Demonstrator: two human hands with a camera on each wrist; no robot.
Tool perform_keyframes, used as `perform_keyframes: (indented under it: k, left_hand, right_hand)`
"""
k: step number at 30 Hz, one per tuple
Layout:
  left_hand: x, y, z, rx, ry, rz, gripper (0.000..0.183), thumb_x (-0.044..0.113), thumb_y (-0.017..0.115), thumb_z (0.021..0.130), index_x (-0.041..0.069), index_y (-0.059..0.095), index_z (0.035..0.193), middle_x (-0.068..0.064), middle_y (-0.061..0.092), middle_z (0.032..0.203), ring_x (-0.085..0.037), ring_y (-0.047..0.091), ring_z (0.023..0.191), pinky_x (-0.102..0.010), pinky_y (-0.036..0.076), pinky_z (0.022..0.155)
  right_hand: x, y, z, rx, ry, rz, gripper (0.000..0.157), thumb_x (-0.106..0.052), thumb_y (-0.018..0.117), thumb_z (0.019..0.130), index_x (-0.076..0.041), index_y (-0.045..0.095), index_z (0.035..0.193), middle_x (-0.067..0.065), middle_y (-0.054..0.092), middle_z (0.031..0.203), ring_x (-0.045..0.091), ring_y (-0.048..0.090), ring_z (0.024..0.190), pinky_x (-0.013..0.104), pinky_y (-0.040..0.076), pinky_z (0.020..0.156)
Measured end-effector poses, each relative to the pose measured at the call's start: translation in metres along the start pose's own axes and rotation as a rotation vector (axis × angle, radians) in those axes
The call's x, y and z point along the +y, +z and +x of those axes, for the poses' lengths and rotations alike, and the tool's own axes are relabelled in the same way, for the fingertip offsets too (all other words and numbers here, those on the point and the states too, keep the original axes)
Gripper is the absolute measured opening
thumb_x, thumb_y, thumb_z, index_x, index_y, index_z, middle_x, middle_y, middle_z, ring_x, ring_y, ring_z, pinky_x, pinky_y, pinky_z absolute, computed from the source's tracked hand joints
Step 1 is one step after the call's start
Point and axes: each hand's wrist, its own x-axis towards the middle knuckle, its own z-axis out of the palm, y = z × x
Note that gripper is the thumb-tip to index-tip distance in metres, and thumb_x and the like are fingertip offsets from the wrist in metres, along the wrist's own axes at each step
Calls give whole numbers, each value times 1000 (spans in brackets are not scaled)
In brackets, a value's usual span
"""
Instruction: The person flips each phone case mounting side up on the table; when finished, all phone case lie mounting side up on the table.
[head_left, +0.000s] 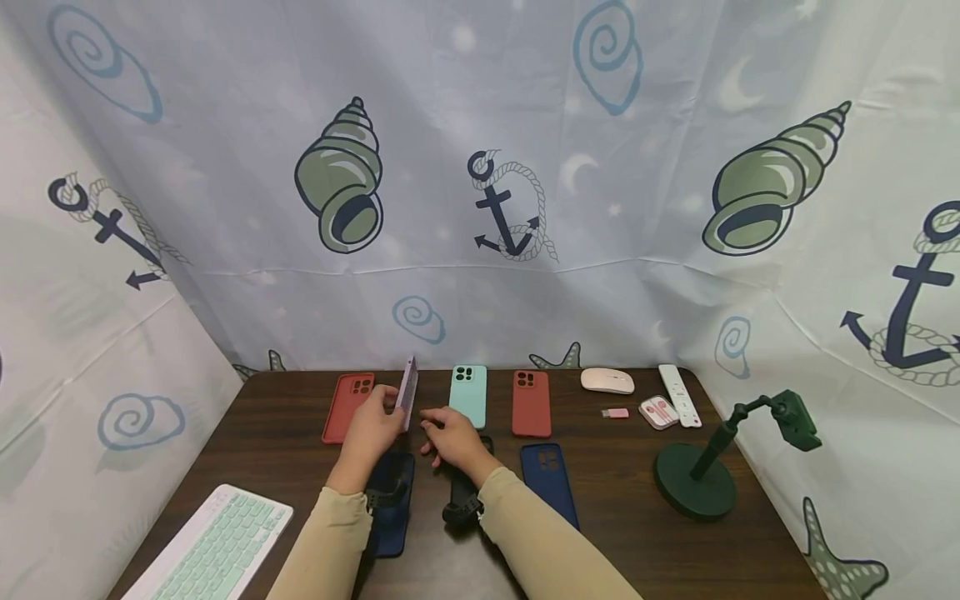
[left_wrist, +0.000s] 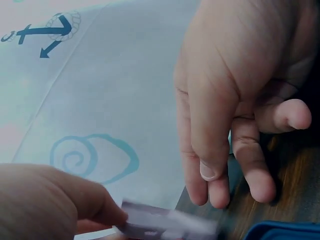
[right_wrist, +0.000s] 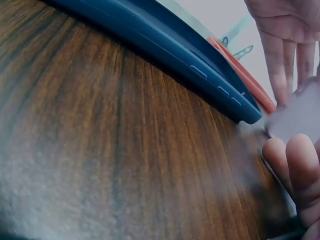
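My left hand (head_left: 373, 429) pinches a light purple phone case (head_left: 407, 393), which stands on edge above the table, tilted. In the left wrist view the thumb and fingers grip the edge of this purple case (left_wrist: 155, 220). Just to the right, my right hand (head_left: 452, 439) is held with its fingers loosely bent, and no object shows in it. A red phone case (head_left: 337, 412) lies behind the left hand, a mint green phone case (head_left: 468, 396) behind the right one. Below the left wrist lies a dark blue phone case (head_left: 390, 529); its raised side with button bumps shows in the right wrist view.
Another red case (head_left: 532, 408) and blue case (head_left: 551, 479) lie to the right. Farther right are a white mouse (head_left: 607, 381), a pink USB stick (head_left: 617, 413), a small earphone box (head_left: 658, 412), a white remote (head_left: 679, 396) and a green lamp (head_left: 696, 482). A keyboard (head_left: 217, 542) sits front left.
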Motion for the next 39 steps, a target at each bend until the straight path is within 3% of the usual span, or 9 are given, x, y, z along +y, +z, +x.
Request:
perform_keyframes:
  k: [5, 10, 17, 20, 25, 31, 34, 39]
  left_hand:
    - [-2, -3, 0, -3, -52, -22, 44, 11, 56, 96, 3, 50, 138, -22, 68, 118, -19, 73, 79, -33, 58, 67]
    - [-9, -3, 3, 11, -72, 70, 44, 8, 56, 93, -4, 54, 135, -23, 69, 115, -20, 72, 79, -35, 55, 66]
    - [-22, 6, 6, 10, -38, 315, 46, 20, 62, 92, -10, 61, 127, -30, 67, 116, -42, 64, 100, -56, 51, 88]
    - [-26, 12, 8, 6, -6, 361, 51, 26, 63, 93, -13, 61, 127, -35, 62, 118, -51, 59, 107, -61, 47, 93]
    - [-28, 17, 7, 8, -17, 379, 54, 27, 65, 94, -14, 59, 128, -38, 54, 119, -55, 55, 107, -63, 46, 92]
    - [-24, 17, 5, 14, -9, 368, 53, 28, 68, 93, -12, 61, 126, -37, 55, 117, -54, 56, 106, -63, 46, 90]
    - [-20, 16, 4, 44, 7, 354, 51, 27, 70, 92, -10, 60, 127, -36, 55, 117, -53, 56, 107, -62, 47, 90]
    - [-2, 8, 1, 75, 100, 311, 46, 28, 70, 93, -1, 62, 127, -28, 58, 118, -45, 59, 105, -57, 49, 88]
  right_hand:
    - [0, 1, 0, 2, 6, -8, 36, -18, 56, 105, -12, 61, 140, 7, 59, 108, 22, 71, 66, 35, 56, 49]
    - [-1, 2, 0, 2, 15, -23, 37, -19, 55, 105, -11, 60, 142, 10, 60, 113, 21, 69, 61, 34, 56, 49]
    - [0, 1, 0, -3, 11, -38, 39, -20, 54, 106, -10, 58, 143, 11, 59, 116, 20, 70, 63, 33, 56, 49]
    - [0, 0, 0, -6, 8, -24, 39, -19, 55, 105, -9, 58, 143, 11, 61, 113, 21, 70, 64, 34, 56, 49]
    - [-1, -2, -1, -26, 2, 1, 40, -19, 54, 106, -7, 56, 144, 14, 65, 112, 23, 72, 68, 34, 56, 50]
    - [1, -7, -3, -22, -25, 206, 39, -17, 53, 106, -5, 56, 143, 25, 61, 124, 37, 73, 84, 36, 57, 50]
    - [1, -12, -3, -44, -45, 327, 35, -19, 52, 107, -11, 59, 140, 28, 59, 131, 44, 70, 91, 34, 56, 50]
    - [-18, -25, -3, -96, -58, 500, 32, -22, 49, 108, -15, 61, 138, 30, 54, 138, 29, 67, 80, 26, 50, 48]
